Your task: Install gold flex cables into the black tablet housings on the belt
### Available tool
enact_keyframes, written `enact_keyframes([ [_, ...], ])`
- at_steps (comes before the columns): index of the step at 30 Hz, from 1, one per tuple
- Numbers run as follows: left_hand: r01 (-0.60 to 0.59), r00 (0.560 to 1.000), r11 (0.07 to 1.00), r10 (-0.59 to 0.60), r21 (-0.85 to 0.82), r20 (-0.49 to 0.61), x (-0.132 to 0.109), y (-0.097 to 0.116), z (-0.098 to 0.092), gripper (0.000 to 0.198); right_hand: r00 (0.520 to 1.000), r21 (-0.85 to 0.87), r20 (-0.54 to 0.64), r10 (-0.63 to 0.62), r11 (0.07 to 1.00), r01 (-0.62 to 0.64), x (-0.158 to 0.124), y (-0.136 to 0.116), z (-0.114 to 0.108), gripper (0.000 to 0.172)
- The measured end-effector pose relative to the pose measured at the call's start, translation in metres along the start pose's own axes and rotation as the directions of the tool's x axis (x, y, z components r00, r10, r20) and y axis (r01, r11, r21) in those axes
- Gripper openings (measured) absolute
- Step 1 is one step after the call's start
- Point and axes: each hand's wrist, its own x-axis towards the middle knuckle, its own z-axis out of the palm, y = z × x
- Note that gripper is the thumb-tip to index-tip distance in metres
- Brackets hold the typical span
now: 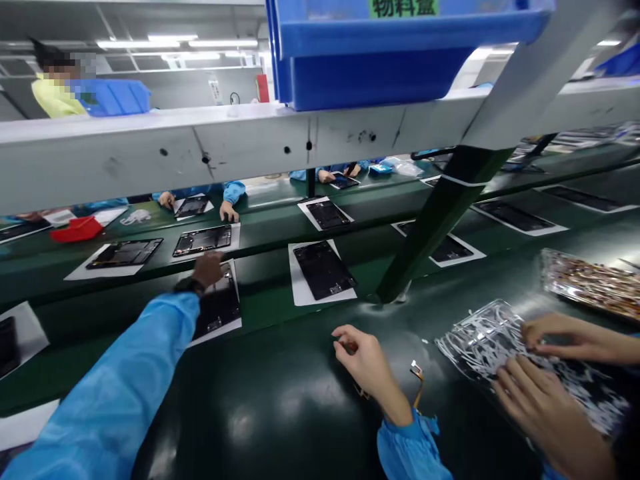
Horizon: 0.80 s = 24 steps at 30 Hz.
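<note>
My left hand (207, 270), in a blue sleeve with a dark watch at the wrist, reaches forward onto the top edge of a dark tablet back (217, 310) lying on a white sheet (215, 337). Its grip on the tablet is hard to judge. My right hand (365, 363) sits over the dark green belt (280, 427), fingertips pinched on a small amber part. A thin orange flex cable (417, 381) lies beside my wrist. To the right, a co-worker's hands (545, 373) rest on a clear tray of white flex cables (505, 353).
More dark tablets on white sheets (323, 270) line the belt, with a tray of copper-coloured parts (590, 283) at right. A grey overhead beam (150, 150), a dark strut (440, 213) and a blue bin (370, 60) stand above. Co-workers' hands (230, 210) work beyond.
</note>
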Motion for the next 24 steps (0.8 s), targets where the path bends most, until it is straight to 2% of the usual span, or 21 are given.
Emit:
enact_keyframes([
  [3,-0.179,0.98,0.983,0.175,0.032,0.092,0.013,0.076,0.044,0.025,0.997,0.15,0.055,0.05,0.987,-0.058,-0.002,-0.006,0.004,0.013],
  [6,-0.39,0.901,0.921,0.379,0.013,0.211,0.019,0.155,0.086,0.031,0.995,0.248,0.065,0.077,0.964,-0.091,-0.003,-0.006,0.005,0.01],
  [8,-0.45,0.864,0.892,0.426,0.032,0.268,0.022,0.193,0.102,0.024,0.995,0.305,0.059,0.077,0.948,-0.091,-0.003,-0.007,0.003,0.008],
  [10,-0.476,0.845,0.877,0.436,0.064,0.31,0.023,0.214,0.106,0.012,0.996,0.345,0.051,0.068,0.935,-0.082,-0.004,-0.009,-0.001,0.008],
  [13,-0.505,0.825,0.856,0.443,0.107,0.35,0.022,0.219,0.094,0.007,0.998,0.371,0.028,0.06,0.926,-0.066,-0.005,-0.015,-0.01,0.01],
  [15,-0.527,0.811,0.841,0.453,0.126,0.37,0.015,0.214,0.078,0.01,0.999,0.376,0.007,0.046,0.925,-0.046,-0.007,-0.019,-0.02,0.014],
  [17,-0.543,0.799,0.829,0.458,0.137,0.39,-0.003,0.209,0.058,0.009,0.999,0.382,-0.013,0.032,0.924,-0.024,-0.012,-0.024,-0.035,0.02],
  [20,-0.534,0.794,0.833,0.438,0.142,0.421,-0.058,0.21,0.025,0.012,0.998,0.4,-0.061,0.022,0.917,0.004,-0.029,-0.033,-0.063,0.027],
  [22,-0.506,0.799,0.853,0.407,0.128,0.442,-0.113,0.219,0.006,0.011,0.996,0.409,-0.092,0.021,0.912,0.019,-0.044,-0.042,-0.081,0.029],
  [24,-0.474,0.807,0.876,0.391,0.091,0.442,-0.173,0.236,-0.003,0.01,0.992,0.396,-0.123,0.026,0.918,0.025,-0.059,-0.051,-0.094,0.028],
])
